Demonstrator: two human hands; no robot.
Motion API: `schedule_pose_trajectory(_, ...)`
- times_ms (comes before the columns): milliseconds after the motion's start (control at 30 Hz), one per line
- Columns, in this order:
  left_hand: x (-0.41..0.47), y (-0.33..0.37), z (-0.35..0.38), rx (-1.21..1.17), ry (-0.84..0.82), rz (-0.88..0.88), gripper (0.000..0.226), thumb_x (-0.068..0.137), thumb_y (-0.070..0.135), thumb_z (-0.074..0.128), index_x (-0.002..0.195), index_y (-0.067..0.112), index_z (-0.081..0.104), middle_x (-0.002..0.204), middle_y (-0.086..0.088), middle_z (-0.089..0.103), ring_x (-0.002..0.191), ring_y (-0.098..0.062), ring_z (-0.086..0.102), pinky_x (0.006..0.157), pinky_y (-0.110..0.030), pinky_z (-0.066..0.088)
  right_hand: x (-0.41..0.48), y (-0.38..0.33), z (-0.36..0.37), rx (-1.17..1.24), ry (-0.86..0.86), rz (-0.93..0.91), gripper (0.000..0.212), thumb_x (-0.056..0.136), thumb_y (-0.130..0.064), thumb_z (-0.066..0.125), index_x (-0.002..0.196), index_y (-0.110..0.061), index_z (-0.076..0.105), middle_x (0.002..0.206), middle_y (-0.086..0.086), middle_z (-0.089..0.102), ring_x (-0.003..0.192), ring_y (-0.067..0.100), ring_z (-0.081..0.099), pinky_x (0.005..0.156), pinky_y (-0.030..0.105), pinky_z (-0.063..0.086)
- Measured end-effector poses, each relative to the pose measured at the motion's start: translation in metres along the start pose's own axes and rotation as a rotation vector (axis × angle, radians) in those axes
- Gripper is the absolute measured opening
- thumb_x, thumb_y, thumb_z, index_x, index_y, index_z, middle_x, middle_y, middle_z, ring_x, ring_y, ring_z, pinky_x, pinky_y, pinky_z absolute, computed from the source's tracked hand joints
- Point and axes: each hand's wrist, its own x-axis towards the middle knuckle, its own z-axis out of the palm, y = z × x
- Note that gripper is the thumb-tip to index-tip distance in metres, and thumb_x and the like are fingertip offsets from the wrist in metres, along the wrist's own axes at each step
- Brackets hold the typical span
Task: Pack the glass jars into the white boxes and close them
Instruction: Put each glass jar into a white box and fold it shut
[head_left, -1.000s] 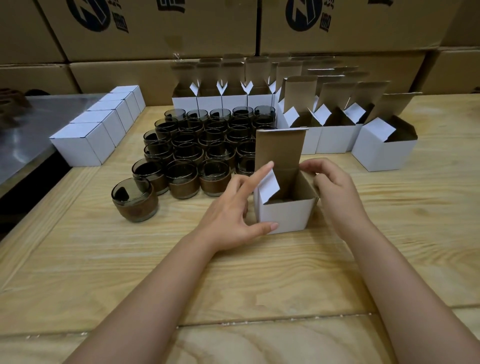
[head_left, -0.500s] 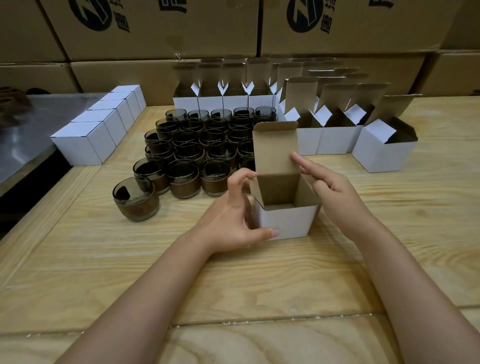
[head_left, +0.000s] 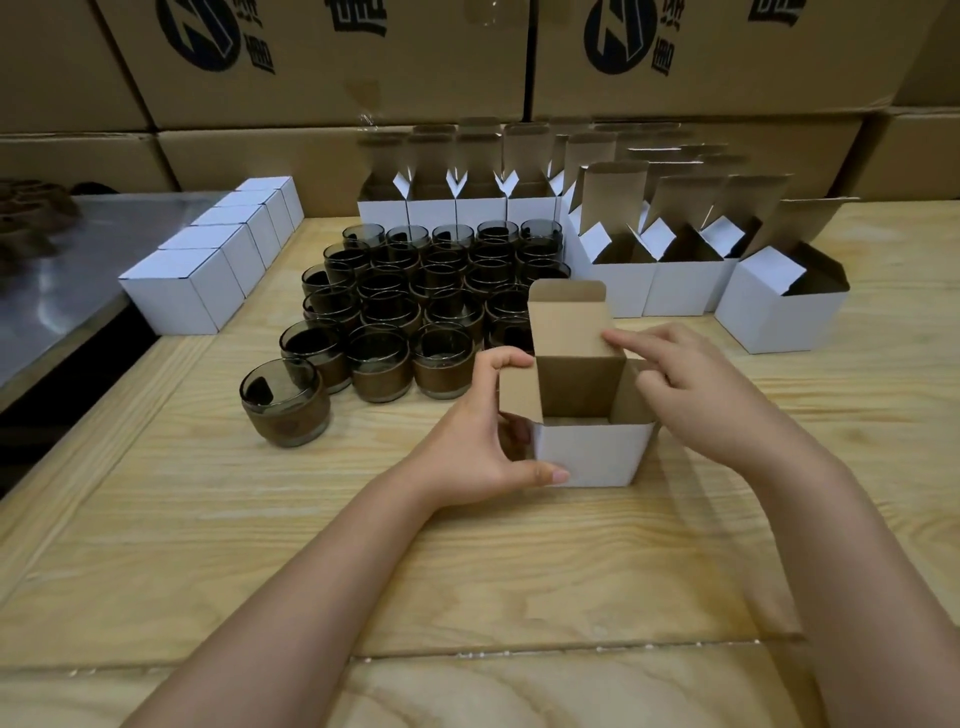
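Over goes the left side flap (head_left: 519, 389): a second ago it stood with its white face under our forefinger, and now it leans outward with its brown inside toward us. We have the open white box (head_left: 592, 452) standing on the surface (head_left: 260, 545) right in front of us, just before the front row of jars. Our left grip (head_left: 483, 441) holds it, thumb flat on the white front wall low at the corner and forefinger hooked over the top of that left flap. At the back the lid flap (head_left: 569, 325) stands up, with its tuck tab at the top. Our right grip (head_left: 696, 395) lays its forefinger straight on the lid flap's right edge, the other fingers curled against the right side flap (head_left: 631, 395); whether they pinch it, we cannot tell.

Behind the box the glass jars (head_left: 436, 291) stand packed in rows, dark glass with brown bands. One lone jar (head_left: 284, 402) sits apart at the front left. Further left, a row of closed white boxes (head_left: 208, 260) runs along the surface's edge. Back and right, more open boxes (head_left: 675, 275) stand with lids up. Big printed cartons (head_left: 337, 62) wall off the rear.
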Motion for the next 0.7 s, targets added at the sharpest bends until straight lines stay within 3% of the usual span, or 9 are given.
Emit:
schedule_pose_trajectory(33, 0.0, 0.0, 0.0, -0.016, -0.008, -0.006, 0.085, 0.061, 0.026, 0.087, 0.117, 0.048, 0.028, 0.119, 0.003, 0.052, 0.099, -0.029, 0.064, 0.082, -0.05, 0.055, 0.0, -0.006, -0.004, -0.213, 0.032, -0.01, 0.049, 0.095, -0.011, 0.037, 0.138, -0.032, 0.046, 0.133, -0.004, 0.041, 0.127, 0.014, 0.033, 0.1, 0.024, 0.031)
schedule_pose_trajectory(100, 0.002, -0.002, -0.001, -0.035, -0.021, -0.021, 0.086, 0.059, 0.028, 0.088, 0.118, 0.048, 0.028, 0.121, -0.003, 0.052, 0.095, -0.033, 0.067, 0.078, -0.052, 0.056, 0.001, -0.024, -0.008, -0.42, 0.176, -0.099, 0.047, 0.092, -0.011, 0.042, 0.135, -0.027, 0.051, 0.138, 0.002, 0.041, 0.13, 0.024, 0.029, 0.104, 0.038, 0.027)
schedule_pose_trajectory(200, 0.004, -0.004, 0.0, -0.041, -0.006, -0.028, 0.087, 0.058, 0.03, 0.088, 0.118, 0.049, 0.028, 0.117, -0.011, 0.058, 0.091, -0.031, 0.069, 0.076, -0.052, 0.057, 0.011, -0.067, -0.001, -0.239, 0.319, -0.268, 0.039, 0.091, -0.013, 0.047, 0.127, -0.023, 0.06, 0.124, 0.003, 0.052, 0.117, 0.024, 0.038, 0.091, 0.033, 0.034)
schedule_pose_trajectory(267, 0.005, -0.007, 0.001, 0.011, 0.031, -0.017, 0.089, 0.056, 0.038, 0.087, 0.12, 0.05, 0.027, 0.112, -0.006, 0.061, 0.092, -0.019, 0.068, 0.075, -0.04, 0.057, 0.026, -0.093, 0.012, -0.248, 0.239, -0.337, 0.036, 0.093, -0.015, 0.046, 0.125, -0.024, 0.06, 0.122, 0.002, 0.053, 0.115, 0.023, 0.039, 0.091, 0.035, 0.037)
schedule_pose_trajectory(333, 0.006, -0.009, 0.002, 0.053, 0.037, -0.017, 0.098, 0.052, 0.047, 0.084, 0.131, 0.037, 0.027, 0.106, 0.011, 0.056, 0.087, 0.001, 0.062, 0.069, -0.018, 0.051, 0.046, -0.112, 0.024, -0.388, 0.069, -0.341, 0.033, 0.093, -0.013, 0.047, 0.122, -0.02, 0.06, 0.125, 0.005, 0.051, 0.117, 0.025, 0.038, 0.09, 0.036, 0.038)
schedule_pose_trajectory(400, 0.005, -0.01, 0.002, 0.062, 0.035, -0.02, 0.104, 0.051, 0.051, 0.082, 0.135, 0.029, 0.026, 0.104, 0.019, 0.051, 0.088, 0.009, 0.056, 0.072, -0.008, 0.043, 0.064, -0.123, 0.032, -0.551, -0.099, -0.294, 0.028, 0.092, -0.01, 0.047, 0.116, -0.014, 0.06, 0.125, 0.009, 0.049, 0.119, 0.029, 0.035, 0.086, 0.036, 0.034)
schedule_pose_trajectory(500, 0.005, -0.01, 0.001, 0.076, 0.04, -0.003, 0.095, 0.052, 0.053, 0.08, 0.126, 0.048, 0.021, 0.123, 0.023, 0.044, 0.112, 0.014, 0.047, 0.086, -0.003, 0.038, 0.081, -0.132, 0.038, -0.721, -0.245, -0.327, 0.027, 0.09, -0.007, 0.051, 0.115, -0.013, 0.059, 0.127, 0.011, 0.046, 0.122, 0.031, 0.031, 0.087, 0.037, 0.033)
schedule_pose_trajectory(567, 0.006, -0.009, 0.0, 0.076, 0.047, -0.004, 0.09, 0.051, 0.053, 0.079, 0.121, 0.051, 0.022, 0.126, 0.025, 0.042, 0.117, 0.015, 0.043, 0.09, -0.002, 0.036, 0.086, -0.137, 0.04, -0.783, -0.309, -0.369, 0.025, 0.09, -0.01, 0.058, 0.114, -0.013, 0.059, 0.131, 0.009, 0.044, 0.123, 0.03, 0.03, 0.085, 0.037, 0.032)
schedule_pose_trajectory(700, 0.005, -0.01, 0.001, 0.087, 0.04, 0.006, 0.09, 0.051, 0.054, 0.079, 0.122, 0.051, 0.022, 0.129, 0.017, 0.045, 0.123, 0.002, 0.044, 0.101, -0.019, 0.04, 0.093, -0.137, 0.043, -0.723, -0.398, -0.397, 0.016, 0.086, -0.025, 0.068, 0.096, -0.02, 0.056, 0.139, 0.006, 0.044, 0.127, 0.027, 0.03, 0.096, 0.039, 0.035)
